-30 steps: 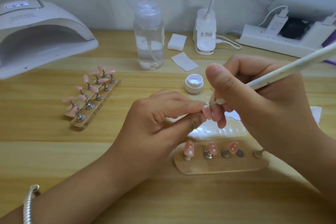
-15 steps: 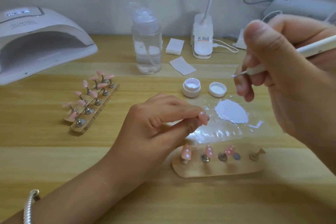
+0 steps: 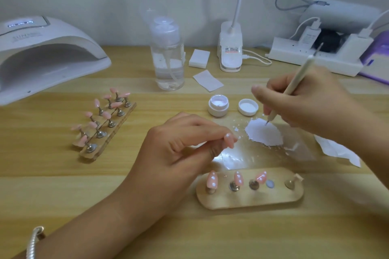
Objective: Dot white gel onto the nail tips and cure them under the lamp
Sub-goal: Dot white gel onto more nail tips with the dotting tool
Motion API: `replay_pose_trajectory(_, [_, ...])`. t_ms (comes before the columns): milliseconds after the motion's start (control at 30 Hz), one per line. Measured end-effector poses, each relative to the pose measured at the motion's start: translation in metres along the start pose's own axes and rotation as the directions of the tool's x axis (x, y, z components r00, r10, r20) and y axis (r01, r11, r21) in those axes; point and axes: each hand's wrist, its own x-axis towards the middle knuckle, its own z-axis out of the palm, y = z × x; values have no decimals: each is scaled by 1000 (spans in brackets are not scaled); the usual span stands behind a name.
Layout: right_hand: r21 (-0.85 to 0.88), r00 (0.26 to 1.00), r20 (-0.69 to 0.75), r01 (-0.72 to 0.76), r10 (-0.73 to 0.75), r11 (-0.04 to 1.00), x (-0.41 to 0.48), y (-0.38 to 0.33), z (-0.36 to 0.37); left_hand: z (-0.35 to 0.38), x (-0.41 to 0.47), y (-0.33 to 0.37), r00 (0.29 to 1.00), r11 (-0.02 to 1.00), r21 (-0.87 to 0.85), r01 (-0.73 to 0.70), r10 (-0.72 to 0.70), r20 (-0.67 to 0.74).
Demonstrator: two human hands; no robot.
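My left hand (image 3: 181, 149) pinches a pink nail tip (image 3: 229, 140) between thumb and fingers above the table. My right hand (image 3: 305, 103) grips a white dotting pen (image 3: 294, 82), whose metal point touches the patch of white gel (image 3: 264, 134) spread on a clear sheet. In front of me lies a wooden holder (image 3: 250, 200) carrying three pink tips with white dots on metal stands. An open jar of white gel (image 3: 218, 105) and its lid (image 3: 248, 107) stand behind the patch. The white curing lamp (image 3: 42, 52) sits at the far left.
A second wooden holder (image 3: 105, 132) with several plain pink tips lies left of centre. A clear pump bottle (image 3: 167, 57), cotton pads (image 3: 199, 58), a clip lamp base (image 3: 230, 52) and a power strip (image 3: 311, 57) with chargers line the back. A paper scrap (image 3: 336, 150) lies right.
My right hand lifted the pen away from the nail tip, swung right, then came down so the point dips into the white gel patch. The left hand kept hold of the tip.
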Motion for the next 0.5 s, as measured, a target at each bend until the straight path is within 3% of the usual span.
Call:
replay_pose_trajectory(233, [-51, 998, 59, -26, 29, 998, 3, 10, 7, 0, -1, -9, 970, 970, -42, 240, -239, 36])
replay_pose_trajectory(367, [-68, 997, 66, -22, 26, 997, 4, 11, 5, 0, 0, -8, 974, 976, 53, 211, -214, 78])
replay_pose_trajectory(500, [26, 994, 106, -33, 31, 999, 3, 11, 8, 0, 1, -8, 977, 978, 70, 194, -199, 80])
